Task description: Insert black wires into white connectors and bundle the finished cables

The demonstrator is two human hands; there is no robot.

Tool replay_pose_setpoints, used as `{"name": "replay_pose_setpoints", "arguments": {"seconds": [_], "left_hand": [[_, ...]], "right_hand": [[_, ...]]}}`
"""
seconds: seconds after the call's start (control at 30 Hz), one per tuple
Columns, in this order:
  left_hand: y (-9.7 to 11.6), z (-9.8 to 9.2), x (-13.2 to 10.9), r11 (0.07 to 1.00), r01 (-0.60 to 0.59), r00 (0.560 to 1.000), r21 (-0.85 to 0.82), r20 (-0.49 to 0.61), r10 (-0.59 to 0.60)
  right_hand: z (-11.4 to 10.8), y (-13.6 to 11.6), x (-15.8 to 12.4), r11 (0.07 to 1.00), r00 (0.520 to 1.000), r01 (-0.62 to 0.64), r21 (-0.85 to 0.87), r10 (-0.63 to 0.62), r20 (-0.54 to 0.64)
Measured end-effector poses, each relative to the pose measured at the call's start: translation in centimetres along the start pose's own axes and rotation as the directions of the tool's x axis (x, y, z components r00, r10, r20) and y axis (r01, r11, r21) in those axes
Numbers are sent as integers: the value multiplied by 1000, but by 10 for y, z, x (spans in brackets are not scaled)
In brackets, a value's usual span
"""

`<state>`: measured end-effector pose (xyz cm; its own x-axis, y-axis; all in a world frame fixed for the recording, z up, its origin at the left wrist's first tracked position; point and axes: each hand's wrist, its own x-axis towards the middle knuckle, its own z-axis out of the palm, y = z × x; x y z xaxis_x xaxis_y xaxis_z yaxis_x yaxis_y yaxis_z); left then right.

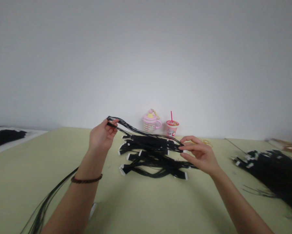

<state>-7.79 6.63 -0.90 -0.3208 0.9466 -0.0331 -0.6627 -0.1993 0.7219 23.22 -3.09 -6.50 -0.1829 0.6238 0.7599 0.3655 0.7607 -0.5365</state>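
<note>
My left hand (pixel 102 135) pinches one end of a bundle of thin black wires (pixel 141 131), raised above the table. Across from it, my right hand (pixel 198 152) has thumb and fingers closed about the other end, which the fingertips partly hide. Between the hands the strands sag in a loose curve. Below them lies a pile of black wire bundles (pixel 150 156) with white end pieces, some crossing each other. More long black wires (pixel 45 204) trail past my left forearm to the lower left.
A large heap of black wires with white ends (pixel 270 175) covers the right side of the pale green table (pixel 141 208). A pink lidded mug (pixel 149 123) and a small cup with a red straw (pixel 171 129) stand by the wall. Black material (pixel 6 138) lies on white at far left.
</note>
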Motion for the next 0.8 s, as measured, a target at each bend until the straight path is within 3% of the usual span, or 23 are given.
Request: {"name": "replay_pose_setpoints", "arguments": {"seconds": [0.17, 0.5, 0.8], "left_hand": [[2, 0, 1, 999, 17, 1000, -44, -7, -17], [7, 0, -6, 994, 24, 999, -108, -19, -26], [4, 0, -4, 987, 45, 998, -152, 41, -39]], "right_hand": [[0, 9, -2, 999, 999, 7, -50, -9, -47], [-6, 19, -2, 992, 1000, 22, -125, -24, -17], [-5, 29, -3, 993, 998, -6, -118, 0, -56]]}}
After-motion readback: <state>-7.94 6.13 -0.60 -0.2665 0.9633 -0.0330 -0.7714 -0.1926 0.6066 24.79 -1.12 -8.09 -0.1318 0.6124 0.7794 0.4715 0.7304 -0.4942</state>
